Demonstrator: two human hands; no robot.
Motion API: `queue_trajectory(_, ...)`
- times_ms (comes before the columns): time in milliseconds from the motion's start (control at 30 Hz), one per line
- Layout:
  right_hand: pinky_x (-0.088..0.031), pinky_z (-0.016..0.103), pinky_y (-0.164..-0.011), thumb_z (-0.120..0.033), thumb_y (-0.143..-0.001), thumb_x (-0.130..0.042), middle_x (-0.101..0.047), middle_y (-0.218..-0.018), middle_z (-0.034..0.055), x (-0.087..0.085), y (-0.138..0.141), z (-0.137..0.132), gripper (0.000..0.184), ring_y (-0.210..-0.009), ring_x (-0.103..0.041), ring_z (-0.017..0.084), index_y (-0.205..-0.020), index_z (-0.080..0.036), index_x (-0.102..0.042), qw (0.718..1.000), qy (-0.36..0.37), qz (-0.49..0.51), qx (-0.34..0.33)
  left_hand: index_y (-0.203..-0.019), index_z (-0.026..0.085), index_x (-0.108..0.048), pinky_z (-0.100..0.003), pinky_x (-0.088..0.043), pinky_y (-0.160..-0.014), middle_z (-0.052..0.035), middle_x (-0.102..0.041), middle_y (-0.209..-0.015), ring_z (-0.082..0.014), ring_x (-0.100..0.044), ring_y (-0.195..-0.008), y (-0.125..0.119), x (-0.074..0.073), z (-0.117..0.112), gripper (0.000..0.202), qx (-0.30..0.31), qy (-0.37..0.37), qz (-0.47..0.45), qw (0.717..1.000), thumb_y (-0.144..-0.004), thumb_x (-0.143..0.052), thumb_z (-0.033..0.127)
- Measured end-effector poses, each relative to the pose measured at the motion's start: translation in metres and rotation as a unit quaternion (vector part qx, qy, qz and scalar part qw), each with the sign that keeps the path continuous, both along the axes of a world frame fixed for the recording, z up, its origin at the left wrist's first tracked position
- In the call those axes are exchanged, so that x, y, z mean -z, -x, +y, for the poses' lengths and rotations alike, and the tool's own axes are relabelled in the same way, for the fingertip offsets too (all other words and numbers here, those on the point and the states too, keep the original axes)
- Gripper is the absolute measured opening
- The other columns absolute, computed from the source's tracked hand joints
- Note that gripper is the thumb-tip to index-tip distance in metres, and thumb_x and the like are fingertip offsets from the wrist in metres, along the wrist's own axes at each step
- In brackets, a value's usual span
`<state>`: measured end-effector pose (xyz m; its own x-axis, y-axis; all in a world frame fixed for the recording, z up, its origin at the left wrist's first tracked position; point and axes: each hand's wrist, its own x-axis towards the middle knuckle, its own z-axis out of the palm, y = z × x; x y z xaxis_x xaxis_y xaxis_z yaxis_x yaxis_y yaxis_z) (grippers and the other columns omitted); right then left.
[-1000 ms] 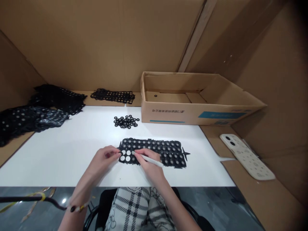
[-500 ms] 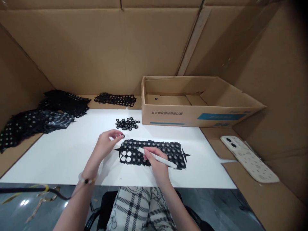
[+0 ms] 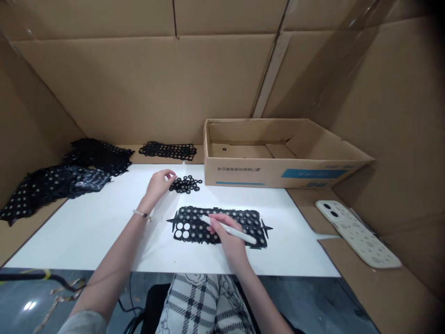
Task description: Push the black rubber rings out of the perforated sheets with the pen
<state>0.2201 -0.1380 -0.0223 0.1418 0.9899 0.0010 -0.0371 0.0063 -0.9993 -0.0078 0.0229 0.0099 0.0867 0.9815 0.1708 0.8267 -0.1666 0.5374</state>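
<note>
My left hand (image 3: 161,182) reaches to the left edge of a pile of small black rings (image 3: 187,184), fingertips bent together beside it. Whether a ring is between them I cannot make out. My right hand (image 3: 225,232) grips a white pen-shaped tool (image 3: 238,233). Its tip rests at or just over a black perforated sheet (image 3: 248,222) filled with rows of round pieces with grey centres. At the sheet's left end, several white round openings show the tabletop through them. Part of the sheet is hidden under my right hand.
An open cardboard box (image 3: 243,172) stands at the back right, a ring inside. Black dotted sheets (image 3: 48,185) are heaped at the left, and another stack (image 3: 168,150) lies at the back. A phone (image 3: 359,234) lies at the right. Cardboard walls surround the white table (image 3: 104,227).
My left hand has moved up and away from the sheet's left corner to the ring pile; the ring it held no longer shows apart. My right hand stays over the sheet. The view has tilted slightly.
</note>
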Motion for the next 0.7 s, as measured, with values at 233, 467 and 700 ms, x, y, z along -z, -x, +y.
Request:
queue_trajectory(233, -0.033, 0.044, -0.110, -0.037, -0.098, -0.035, -0.059, -0.134, 0.0024, -0.064, -0.041, 0.033, 0.038, -0.128, -0.047, 0.025, -0.115, -0.027, -0.067, 0.958, -0.148, -0.233, -0.081, -0.072, 0.021, -0.074, -0.025, -0.041, -0.058, -0.0025, -0.072, -0.074, -0.0189, -0.061, -0.065, -0.002, -0.005, -0.027, 0.021, 0.193, 0.220, 0.024, 0.956, -0.060, -0.073, 0.038)
queue_trajectory(467, -0.046, 0.037, -0.092, -0.018, -0.083, -0.054, -0.070, -0.115, 0.0038, -0.058, -0.029, 0.080, 0.033, -0.106, -0.062, 0.025, -0.111, -0.028, -0.070, 0.881, -0.114, -0.352, -0.295, -0.066, 0.021, -0.066, -0.025, -0.038, -0.057, -0.0004, -0.065, -0.066, -0.0190, -0.058, -0.065, -0.019, -0.011, -0.048, 0.007, 0.264, 0.184, 0.049, 0.946, -0.060, -0.070, 0.024)
queue_trajectory(700, -0.041, 0.024, -0.053, -0.036, -0.070, -0.074, -0.064, -0.056, -0.0021, -0.047, -0.013, 0.093, 0.018, -0.055, -0.057, 0.017, -0.060, -0.022, -0.068, 0.882, -0.123, -0.341, -0.301, -0.087, 0.015, -0.065, -0.027, -0.047, -0.067, -0.0049, -0.068, -0.078, -0.0176, -0.062, -0.073, -0.019, -0.035, -0.042, 0.027, 0.234, 0.219, -0.265, 0.909, -0.076, -0.065, 0.040)
